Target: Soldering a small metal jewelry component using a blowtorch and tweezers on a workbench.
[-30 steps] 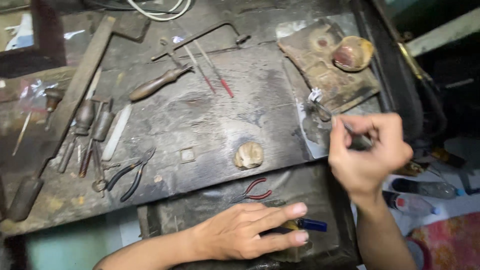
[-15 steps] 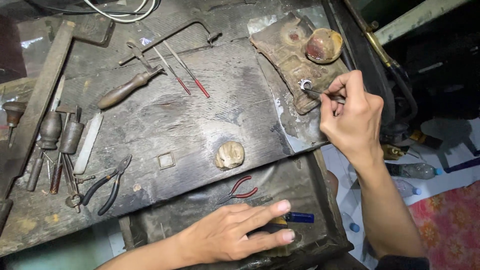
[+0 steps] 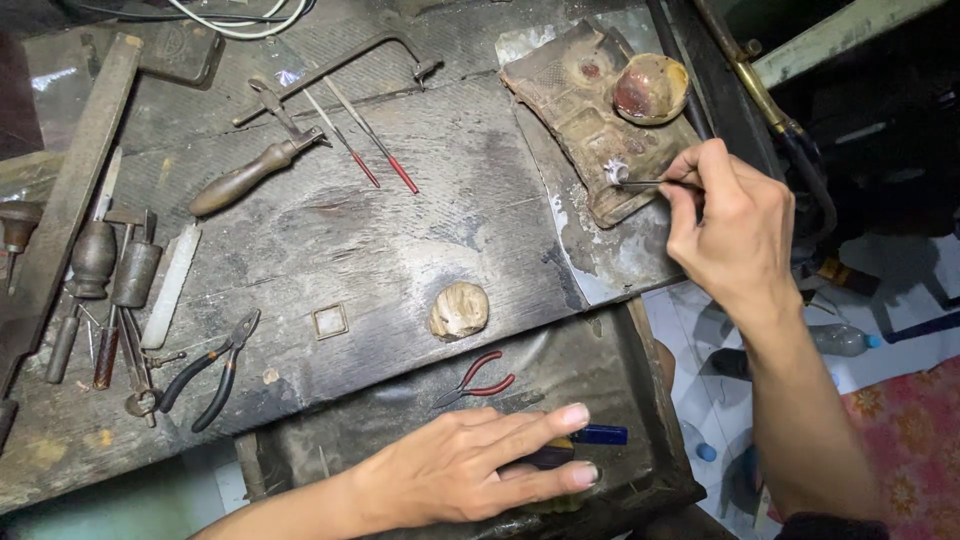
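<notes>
Pinching a thin metal tool (image 3: pixel 655 183) between thumb and fingers, the right hand (image 3: pixel 735 225) is curled nearly shut over the bench's right edge. That tool lies almost level, its long axis running left to right, its tip pointing left at a small pale metal piece (image 3: pixel 614 171); whether tip and piece touch is too fine to tell. The piece sits on a worn brown block (image 3: pixel 575 95) with shallow hollows, lying tilted at the upper right of the wooden bench (image 3: pixel 400 250). On the block's far corner rests a small reddish bowl (image 3: pixel 650 88).

Lower down, the left hand (image 3: pixel 470 470) lies flat, fingers stretched and only slightly spread, on the dark drawer tray (image 3: pixel 600 370) under the bench. It presses on a dark object with a blue end (image 3: pixel 598 435) that sticks out rightward past the fingertips; its long axis also runs left to right. Just above the hand lie red-handled pliers (image 3: pixel 478 378).

On the bench itself sit a tan lump (image 3: pixel 459 310), a small square frame (image 3: pixel 330 321), black-handled pliers (image 3: pixel 210 372), two red-tipped needle files (image 3: pixel 365 140) slanting down to the right, a wooden-handled tool (image 3: pixel 245 177) and a saw frame (image 3: pixel 340 65). No printed packages or labels can be made out.
</notes>
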